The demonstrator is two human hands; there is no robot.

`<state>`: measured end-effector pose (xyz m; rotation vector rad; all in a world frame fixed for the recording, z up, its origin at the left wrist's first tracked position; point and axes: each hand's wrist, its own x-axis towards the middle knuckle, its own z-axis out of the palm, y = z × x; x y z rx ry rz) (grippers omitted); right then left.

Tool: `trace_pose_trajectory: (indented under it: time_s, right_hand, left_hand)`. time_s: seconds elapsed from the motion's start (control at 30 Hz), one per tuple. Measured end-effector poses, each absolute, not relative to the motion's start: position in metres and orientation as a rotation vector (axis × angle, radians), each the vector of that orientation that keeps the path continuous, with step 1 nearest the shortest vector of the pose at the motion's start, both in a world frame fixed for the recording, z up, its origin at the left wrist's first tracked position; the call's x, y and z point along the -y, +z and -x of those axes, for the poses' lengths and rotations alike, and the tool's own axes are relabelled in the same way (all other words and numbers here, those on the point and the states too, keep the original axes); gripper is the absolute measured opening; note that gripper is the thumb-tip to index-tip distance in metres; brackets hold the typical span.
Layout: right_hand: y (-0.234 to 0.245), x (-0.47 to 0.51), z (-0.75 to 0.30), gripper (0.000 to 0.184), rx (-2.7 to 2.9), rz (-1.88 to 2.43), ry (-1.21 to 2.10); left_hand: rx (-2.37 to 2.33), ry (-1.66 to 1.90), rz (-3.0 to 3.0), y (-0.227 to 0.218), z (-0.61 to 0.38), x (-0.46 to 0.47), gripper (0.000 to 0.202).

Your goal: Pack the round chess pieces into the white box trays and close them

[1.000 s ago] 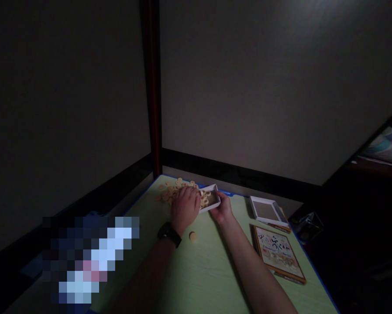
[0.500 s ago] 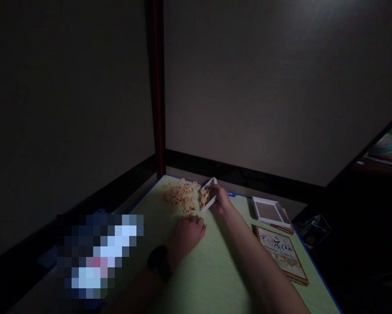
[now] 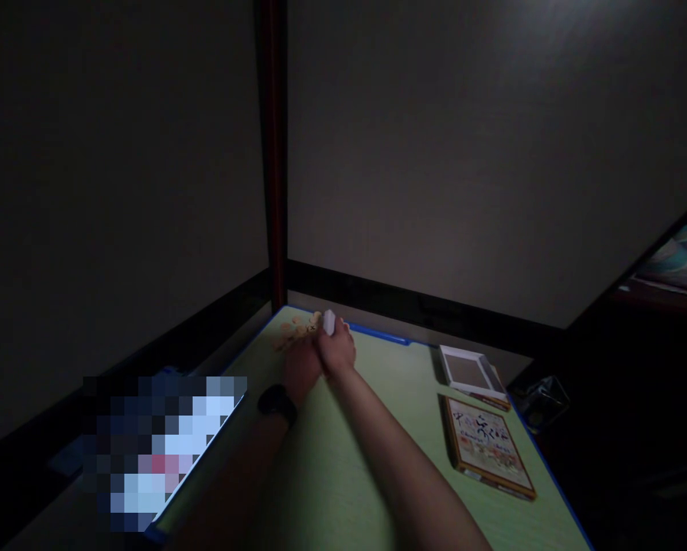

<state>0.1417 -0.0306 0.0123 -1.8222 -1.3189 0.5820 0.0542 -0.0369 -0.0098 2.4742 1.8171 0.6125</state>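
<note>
A white open-topped box (image 3: 329,322) is gripped by my right hand (image 3: 339,350) and tilted on edge at the far end of the table. Only its narrow white side shows; its inside is hidden. Close against it, to the left, is my left hand (image 3: 304,366), with a dark watch (image 3: 278,403) on the wrist. The fingers of that hand are hidden beyond its back. Round wooden Chinese chess pieces (image 3: 296,329) lie in a pile just past both hands, partly covered by them.
On the table's right side lies a Chinese chess box lid (image 3: 491,446) with printed characters. Behind it rests a white tray (image 3: 470,370) on another printed box part. A pixelated bright patch (image 3: 188,444) lies left of the table. Walls meet at the far corner.
My right hand has moved left with the white box, turning it over toward the pile. My left hand has moved forward and left to meet it, now covering part of the pieces.
</note>
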Motion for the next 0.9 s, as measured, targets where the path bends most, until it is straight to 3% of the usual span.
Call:
trace_pose_trajectory:
  time_s: [0.23,0.57,0.73,0.9]
  right_hand:
    - [0.026,0.049,-0.113,0.054,1.51,2.108,0.359]
    - [0.049,0.056,-0.173,0.036,1.541,1.875,0.266]
    - [0.042,0.062,-0.225,0.041,1.358,1.767,0.223]
    - [0.031,0.066,-0.248,0.032,1.172,1.637,0.292]
  left_hand:
    - [-1.69,0.887,-2.254,-0.022,-0.045,0.036,0.034]
    - [-1.901,0.482,-2.528,-0.006,-0.054,0.042,0.032]
    - [-1.895,0.515,-2.589,-0.007,-0.053,0.041,0.028]
    - [-1.917,0.586,-2.649,-0.002,-0.055,0.046,0.029]
